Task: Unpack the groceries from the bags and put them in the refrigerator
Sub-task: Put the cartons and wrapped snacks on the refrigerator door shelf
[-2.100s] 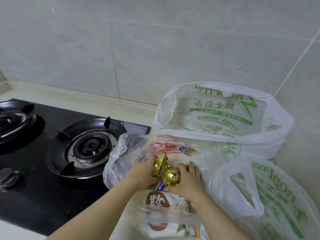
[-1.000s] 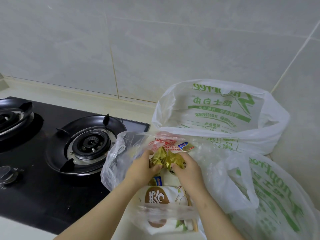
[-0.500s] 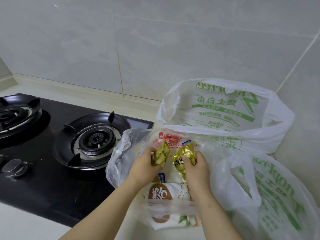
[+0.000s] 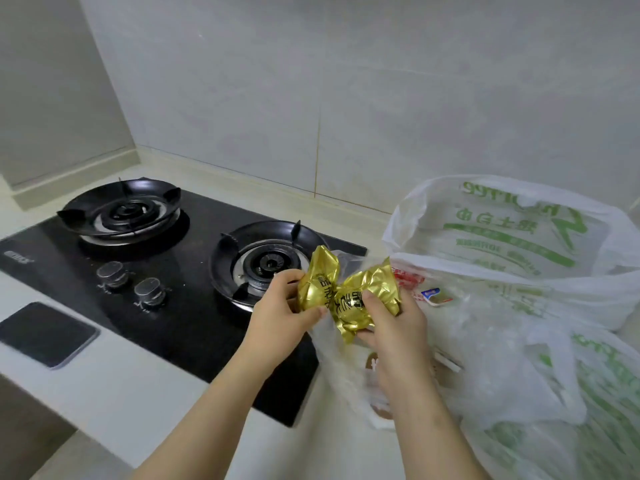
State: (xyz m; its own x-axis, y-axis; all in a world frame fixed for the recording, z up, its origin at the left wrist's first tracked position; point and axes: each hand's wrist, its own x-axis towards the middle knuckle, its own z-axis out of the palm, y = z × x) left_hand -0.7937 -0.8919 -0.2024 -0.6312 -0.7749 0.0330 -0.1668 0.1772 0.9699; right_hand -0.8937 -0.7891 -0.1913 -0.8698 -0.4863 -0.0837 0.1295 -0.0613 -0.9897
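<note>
Holding gold packets (image 4: 349, 296) over the bag (image 4: 502, 358).
Gripping one in left hand (image 4: 280, 313), one in right hand (image 4: 398, 334), side by side.

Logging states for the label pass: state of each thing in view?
left gold packet: held up in left hand
right gold packet: held up in right hand
clear bag: open, groceries inside
rear white bag: mouth open
near burner: unlit
far burner: unlit
phone: screen dark

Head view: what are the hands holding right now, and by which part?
The left hand grips one gold foil packet by its lower left side; the right hand grips a second gold packet by its lower right side.
</note>
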